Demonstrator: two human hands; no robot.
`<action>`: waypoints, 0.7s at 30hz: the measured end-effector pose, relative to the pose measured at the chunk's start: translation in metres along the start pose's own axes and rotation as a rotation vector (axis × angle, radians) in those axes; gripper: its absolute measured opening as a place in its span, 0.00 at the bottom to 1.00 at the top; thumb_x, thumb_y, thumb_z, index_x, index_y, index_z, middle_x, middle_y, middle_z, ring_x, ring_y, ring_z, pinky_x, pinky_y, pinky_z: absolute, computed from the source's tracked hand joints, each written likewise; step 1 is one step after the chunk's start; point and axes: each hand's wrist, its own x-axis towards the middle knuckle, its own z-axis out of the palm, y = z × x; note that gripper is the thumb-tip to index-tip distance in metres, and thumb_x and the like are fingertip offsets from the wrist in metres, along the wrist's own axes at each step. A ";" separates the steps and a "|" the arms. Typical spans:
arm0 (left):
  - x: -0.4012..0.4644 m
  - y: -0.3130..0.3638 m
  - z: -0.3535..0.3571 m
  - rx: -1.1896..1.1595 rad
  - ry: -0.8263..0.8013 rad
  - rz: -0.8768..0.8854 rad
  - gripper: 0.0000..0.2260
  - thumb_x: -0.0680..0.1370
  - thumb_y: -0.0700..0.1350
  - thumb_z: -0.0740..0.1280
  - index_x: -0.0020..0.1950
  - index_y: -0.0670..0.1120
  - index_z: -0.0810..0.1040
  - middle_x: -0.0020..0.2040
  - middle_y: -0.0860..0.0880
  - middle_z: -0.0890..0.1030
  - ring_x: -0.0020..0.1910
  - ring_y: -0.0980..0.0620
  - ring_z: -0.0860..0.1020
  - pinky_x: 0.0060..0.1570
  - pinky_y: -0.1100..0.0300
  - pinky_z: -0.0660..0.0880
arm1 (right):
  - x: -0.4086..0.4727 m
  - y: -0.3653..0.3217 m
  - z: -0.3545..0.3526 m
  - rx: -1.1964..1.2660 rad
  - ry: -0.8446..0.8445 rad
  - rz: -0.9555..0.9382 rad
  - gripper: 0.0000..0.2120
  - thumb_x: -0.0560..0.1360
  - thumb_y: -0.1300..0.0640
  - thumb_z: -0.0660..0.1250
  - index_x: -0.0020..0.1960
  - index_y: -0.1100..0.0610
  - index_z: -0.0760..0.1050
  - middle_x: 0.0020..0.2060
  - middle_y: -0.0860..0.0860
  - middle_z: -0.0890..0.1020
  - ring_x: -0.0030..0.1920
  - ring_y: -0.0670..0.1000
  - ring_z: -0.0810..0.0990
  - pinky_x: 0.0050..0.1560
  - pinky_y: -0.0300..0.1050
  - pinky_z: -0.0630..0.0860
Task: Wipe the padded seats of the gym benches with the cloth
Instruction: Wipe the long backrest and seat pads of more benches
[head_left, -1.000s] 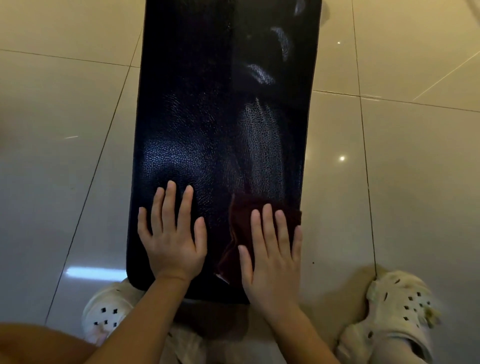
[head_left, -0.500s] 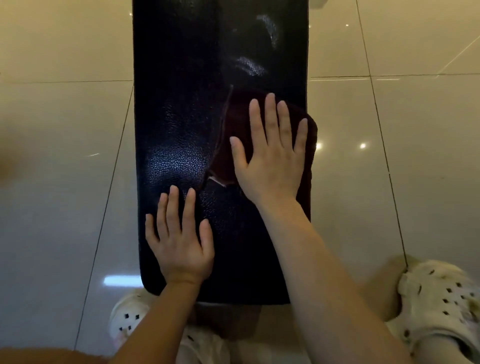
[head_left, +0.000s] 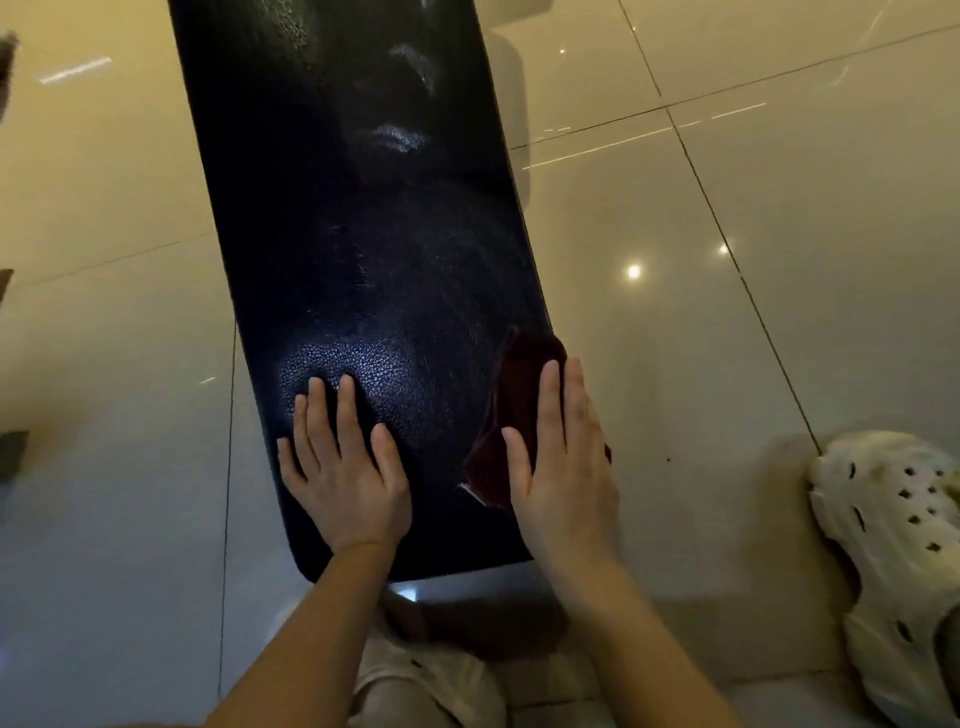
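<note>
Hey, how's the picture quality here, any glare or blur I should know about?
Head view: dim, warm light; bright ceiling-light glare spots on the glossy floor tiles and pale sheen patches on the black bench pad. The wide angle bends the tile lines and the pad's edges. The far left edge is blurred; the dark red cloth barely stands out.

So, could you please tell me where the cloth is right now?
In the head view, the dark red cloth lies on the black padded seat at its right edge near the close end, pressed flat under the right hand.
</note>
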 end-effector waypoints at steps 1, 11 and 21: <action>0.000 0.001 -0.001 0.007 0.003 -0.003 0.25 0.80 0.53 0.50 0.77 0.50 0.62 0.78 0.46 0.61 0.77 0.46 0.57 0.74 0.44 0.50 | -0.009 0.003 0.001 0.002 0.023 0.006 0.30 0.82 0.44 0.52 0.78 0.59 0.56 0.77 0.58 0.60 0.73 0.58 0.67 0.62 0.49 0.72; 0.000 0.010 -0.013 0.073 -0.088 0.003 0.32 0.78 0.58 0.43 0.78 0.44 0.58 0.79 0.43 0.57 0.78 0.43 0.54 0.74 0.45 0.49 | -0.072 0.037 0.022 0.337 0.134 -0.025 0.26 0.84 0.47 0.53 0.76 0.60 0.59 0.75 0.58 0.63 0.75 0.57 0.64 0.74 0.45 0.63; -0.003 0.078 0.011 -0.009 0.041 -0.414 0.38 0.74 0.65 0.42 0.80 0.46 0.53 0.80 0.48 0.53 0.79 0.49 0.50 0.75 0.47 0.45 | 0.009 0.029 0.000 0.559 -0.053 0.084 0.30 0.83 0.42 0.49 0.77 0.61 0.58 0.72 0.57 0.70 0.71 0.54 0.70 0.67 0.35 0.63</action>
